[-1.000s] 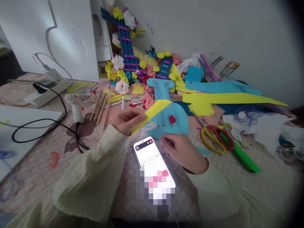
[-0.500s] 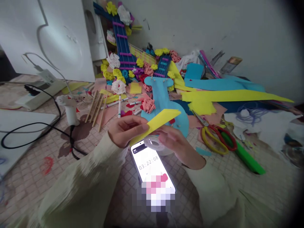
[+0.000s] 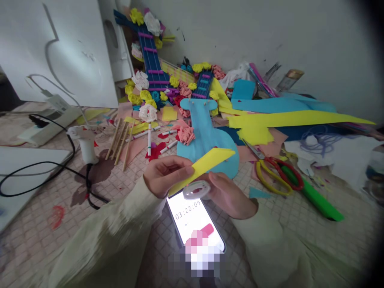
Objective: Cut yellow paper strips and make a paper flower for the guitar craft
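Observation:
My left hand (image 3: 169, 175) pinches a folded strip of yellow paper (image 3: 211, 161) that slants up to the right. Close beside it, my right hand (image 3: 229, 195) is closed around the edge of a roll of clear tape (image 3: 196, 190), its fingertips partly hidden behind the roll and the strip. Beneath both hands a phone (image 3: 192, 220) shows a running timer. Just beyond them lies a light blue guitar-shaped piece (image 3: 204, 132) with a pink paper flower (image 3: 186, 135) at its left edge; the strip covers part of its lower body.
Scissors (image 3: 273, 176) and a green-handled cutter (image 3: 321, 200) lie on the right. A glue gun (image 3: 87, 146), wooden sticks (image 3: 120, 144) and a power strip (image 3: 45, 124) are on the left. Paper flowers and dark blue guitar necks (image 3: 154, 60) stand at the back.
The yellow strip and both hands have shifted slightly down and right in view. The tape roll is tilted more toward me, and my right fingers have drawn in behind it.

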Demonstrator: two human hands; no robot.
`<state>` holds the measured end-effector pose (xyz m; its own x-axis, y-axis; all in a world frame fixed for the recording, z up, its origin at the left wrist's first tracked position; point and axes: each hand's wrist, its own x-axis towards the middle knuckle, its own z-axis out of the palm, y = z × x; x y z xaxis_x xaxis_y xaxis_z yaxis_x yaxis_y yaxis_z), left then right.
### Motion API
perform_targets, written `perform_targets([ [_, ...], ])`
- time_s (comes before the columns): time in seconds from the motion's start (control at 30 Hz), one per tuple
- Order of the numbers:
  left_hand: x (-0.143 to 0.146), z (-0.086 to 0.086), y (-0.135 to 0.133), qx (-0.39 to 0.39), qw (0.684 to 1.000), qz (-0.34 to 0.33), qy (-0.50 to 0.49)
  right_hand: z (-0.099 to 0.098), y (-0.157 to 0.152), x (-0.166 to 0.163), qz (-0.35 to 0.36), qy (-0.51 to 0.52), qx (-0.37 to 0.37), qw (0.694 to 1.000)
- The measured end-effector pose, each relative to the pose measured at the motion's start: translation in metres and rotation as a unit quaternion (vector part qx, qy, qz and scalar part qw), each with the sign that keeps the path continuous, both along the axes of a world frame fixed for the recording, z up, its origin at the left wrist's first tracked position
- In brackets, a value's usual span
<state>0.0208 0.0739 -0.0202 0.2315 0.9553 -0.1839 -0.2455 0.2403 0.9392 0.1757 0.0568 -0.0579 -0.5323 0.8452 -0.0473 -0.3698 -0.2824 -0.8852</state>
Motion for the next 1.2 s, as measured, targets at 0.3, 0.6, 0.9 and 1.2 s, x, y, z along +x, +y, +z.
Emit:
perform_targets([
  [0.3,0.002,-0.004,-0.002,-0.001,1.0,-0.027,-0.011,-0.007,-0.003,-0.001,0.009,0.011,-0.024,1.0],
  [0.6,0.007,-0.009,-0.001,0.014,0.998,0.051,0.014,0.002,-0.002,0.0,0.002,0.043,-0.037,0.998],
  [0.9,0.014,-0.016,-0.005,0.012,0.996,0.078,0.034,0.003,-0.013,-0.003,-0.174,-0.167,0.065,0.968],
  [1.2,0.014,-0.012,-0.007,-0.028,0.997,0.076,0.007,0.006,-0.013,0.0,-0.221,-0.255,0.069,0.939],
])
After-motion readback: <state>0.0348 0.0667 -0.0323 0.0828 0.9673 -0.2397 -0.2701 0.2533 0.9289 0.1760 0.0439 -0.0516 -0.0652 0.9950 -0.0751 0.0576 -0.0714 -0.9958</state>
